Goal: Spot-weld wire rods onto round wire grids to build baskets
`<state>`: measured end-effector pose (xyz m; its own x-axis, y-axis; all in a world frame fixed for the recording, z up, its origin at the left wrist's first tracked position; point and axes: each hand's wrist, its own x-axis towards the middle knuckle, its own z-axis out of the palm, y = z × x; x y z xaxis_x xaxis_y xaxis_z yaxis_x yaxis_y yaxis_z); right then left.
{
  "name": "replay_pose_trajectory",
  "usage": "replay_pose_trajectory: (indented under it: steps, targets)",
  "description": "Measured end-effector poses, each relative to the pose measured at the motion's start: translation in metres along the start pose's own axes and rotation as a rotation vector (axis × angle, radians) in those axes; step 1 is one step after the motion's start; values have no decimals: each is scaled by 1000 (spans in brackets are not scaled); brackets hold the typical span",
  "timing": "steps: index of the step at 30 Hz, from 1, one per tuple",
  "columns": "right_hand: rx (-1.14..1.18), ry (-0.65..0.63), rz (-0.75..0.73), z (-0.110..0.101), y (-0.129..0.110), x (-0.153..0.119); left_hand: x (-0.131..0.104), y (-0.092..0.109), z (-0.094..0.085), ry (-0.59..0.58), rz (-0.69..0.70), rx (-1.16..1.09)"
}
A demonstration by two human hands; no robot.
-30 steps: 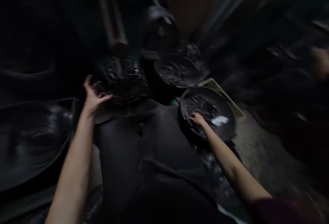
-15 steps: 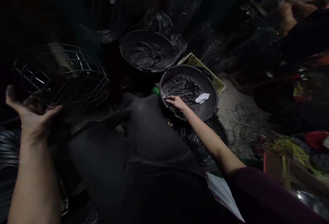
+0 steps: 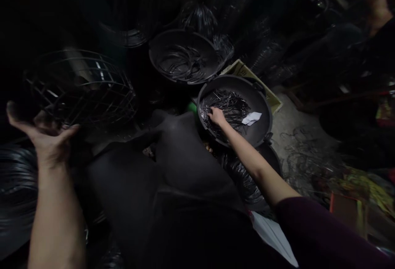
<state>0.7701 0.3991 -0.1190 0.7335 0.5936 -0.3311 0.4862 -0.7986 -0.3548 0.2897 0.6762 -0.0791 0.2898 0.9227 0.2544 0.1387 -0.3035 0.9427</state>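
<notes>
My left hand (image 3: 51, 141) grips the near edge of a round, open-framed wire basket (image 3: 108, 83), its thumb and fingers spread along the frame. Over on the right, my right hand (image 3: 217, 115) reaches into a wide dark bowl (image 3: 259, 96). Its fingers are curled closed among a pile of short, thin dark strips (image 3: 230, 100); whether any are pinched between them is too dark to make out. A crumpled white scrap (image 3: 252, 118) lies in the same bowl, to the right of the hand.
Behind stands another dark bowl (image 3: 206, 50) with coiled dark strands (image 3: 182, 61). A yellow crate (image 3: 273, 102) shows beyond the near bowl. Coils of dark strands (image 3: 15, 178) lie at far left. Loose wire (image 3: 305, 149) litters the floor at right. Another person's hand (image 3: 378, 9) appears upper right.
My right hand's fingers, stretched out over the strips before, have curled closed into the pile. The whole view has shifted slightly; my left hand keeps its hold on the basket.
</notes>
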Motion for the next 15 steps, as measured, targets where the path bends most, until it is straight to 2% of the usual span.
replay_pose_trajectory:
  steps: [2,5,6,9,10,12,14,15]
  targets:
    - [-16,16,3,-2,-7,-16,-17,8,-4,37,26,14]
    - [20,63,-28,-17,-22,-46,-53,38,-11,120,-8,57]
    - [49,77,-47,-23,-29,-54,-64,50,-11,116,-6,78]
    - [269,0,-216,-42,-65,-83,-82,78,-6,120,46,256]
    - [441,-125,-305,-48,-84,-96,-84,86,-3,93,76,330]
    - [602,-466,-442,-57,-130,-128,-87,101,6,-6,166,442]
    - [548,-800,-534,-58,-180,-154,-87,115,16,-129,274,501]
    - [500,-902,-578,-56,-203,-161,-86,120,21,-180,310,524]
